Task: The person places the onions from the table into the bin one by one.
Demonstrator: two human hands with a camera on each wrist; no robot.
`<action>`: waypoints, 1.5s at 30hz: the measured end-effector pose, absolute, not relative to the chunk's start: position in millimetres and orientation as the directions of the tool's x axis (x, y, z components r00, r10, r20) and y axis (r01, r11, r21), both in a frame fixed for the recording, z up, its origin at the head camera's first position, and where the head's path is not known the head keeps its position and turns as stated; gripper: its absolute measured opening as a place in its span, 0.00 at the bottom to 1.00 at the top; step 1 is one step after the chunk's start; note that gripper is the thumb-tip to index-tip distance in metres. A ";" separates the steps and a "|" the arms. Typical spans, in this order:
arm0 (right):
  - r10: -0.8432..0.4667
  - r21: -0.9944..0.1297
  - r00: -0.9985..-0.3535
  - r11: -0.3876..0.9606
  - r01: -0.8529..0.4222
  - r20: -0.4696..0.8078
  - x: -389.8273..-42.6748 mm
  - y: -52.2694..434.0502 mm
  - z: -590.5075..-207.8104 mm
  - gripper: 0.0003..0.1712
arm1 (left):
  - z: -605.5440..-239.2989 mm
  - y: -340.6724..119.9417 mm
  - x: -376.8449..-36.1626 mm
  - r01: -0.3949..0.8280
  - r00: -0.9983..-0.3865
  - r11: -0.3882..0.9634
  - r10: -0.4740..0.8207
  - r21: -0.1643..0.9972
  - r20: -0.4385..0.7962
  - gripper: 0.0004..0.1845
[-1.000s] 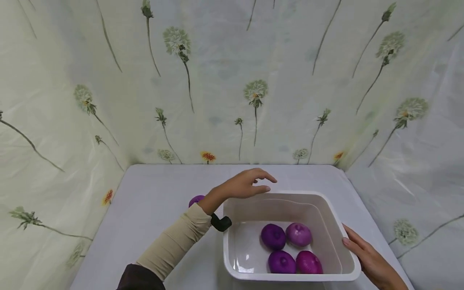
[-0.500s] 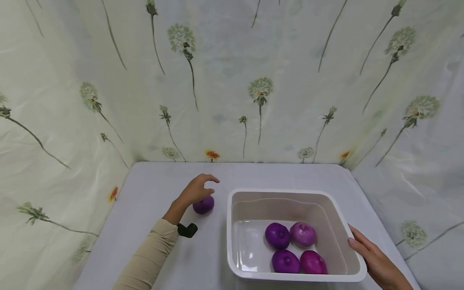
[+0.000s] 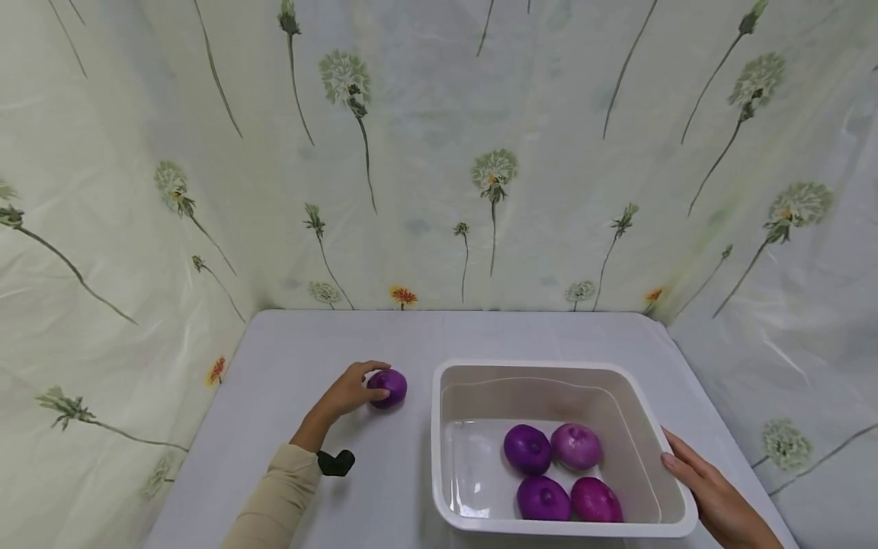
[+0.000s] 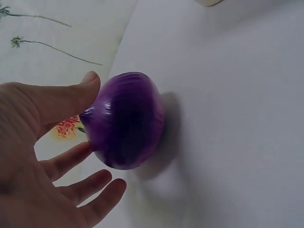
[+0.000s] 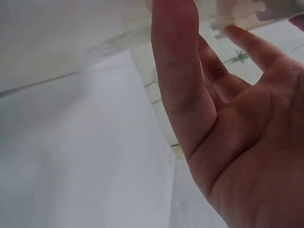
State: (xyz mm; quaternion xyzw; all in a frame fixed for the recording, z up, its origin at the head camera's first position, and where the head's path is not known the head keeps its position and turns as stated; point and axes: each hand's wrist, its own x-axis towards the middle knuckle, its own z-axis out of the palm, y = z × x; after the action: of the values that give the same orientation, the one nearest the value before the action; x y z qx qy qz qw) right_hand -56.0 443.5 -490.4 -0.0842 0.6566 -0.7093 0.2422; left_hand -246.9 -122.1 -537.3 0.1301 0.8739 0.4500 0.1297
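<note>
From my remote station, I see a makeshift staged booth rather than a lived-in room: a pale sheet printed with dandelions (image 3: 494, 171) hangs as backdrop on three sides, creased and glossy, enclosing a small table (image 3: 309, 343) draped in plain white cloth, with a white plastic tub (image 3: 542, 374) of purple onions (image 3: 527, 448) suggesting kitchen work.

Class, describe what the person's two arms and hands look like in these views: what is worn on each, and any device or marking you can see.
The left hand is bare, and its arm wears a beige long sleeve reaching the wrist. A small black device sits at that wrist. The right hand is bare too; no sleeve, ring or marking shows on it in any view.
</note>
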 end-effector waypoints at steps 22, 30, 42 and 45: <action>-0.432 -0.971 -0.876 0.001 0.239 -0.216 -55.0 441.5 -486.9 0.31 | -561.4 -122.8 -240.8 -0.010 -0.951 0.439 0.274 0.899 -0.144 0.28; -0.432 -0.971 -0.875 0.009 0.237 -0.218 -55.0 442.2 -486.1 0.31 | -563.9 -120.6 -240.5 -0.001 -0.954 0.426 0.270 0.905 -0.128 0.29; -0.474 -0.968 -0.858 -0.045 0.246 -0.196 -55.3 443.2 -488.1 0.31 | -570.1 -107.6 -239.2 0.047 -0.968 0.486 0.238 0.873 -0.081 0.28; -0.482 -0.966 -0.854 -0.054 0.251 -0.195 -55.5 443.3 -488.3 0.31 | -570.6 -106.5 -239.2 0.040 -0.974 0.506 0.210 0.862 -0.078 0.28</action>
State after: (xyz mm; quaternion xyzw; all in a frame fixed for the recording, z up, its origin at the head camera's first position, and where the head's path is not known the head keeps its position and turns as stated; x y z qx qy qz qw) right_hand -55.5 443.3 -488.3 -0.0901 0.6390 -0.7203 0.2544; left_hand -239.2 -106.5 -570.6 0.0725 0.8634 0.4918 0.0866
